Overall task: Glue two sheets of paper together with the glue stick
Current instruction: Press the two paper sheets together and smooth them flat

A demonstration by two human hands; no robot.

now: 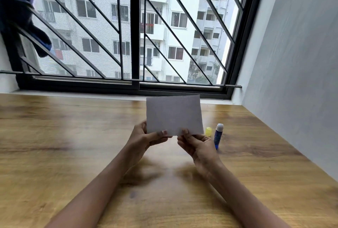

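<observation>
Seemingly light and limp, the paper (173, 116) is up just left of the glue stick (218, 136), my left hand (146, 137) and right hand (196, 144) pinching its lower edge, though blur may hide a second sheet.

Matt paper (173, 115); wood-grain table (73, 136).

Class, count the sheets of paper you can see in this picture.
1 visible: a sheet of paper, held up above the table, pinched along its lower edge by the left hand and right hand. A second sheet may be hidden behind it.
</observation>
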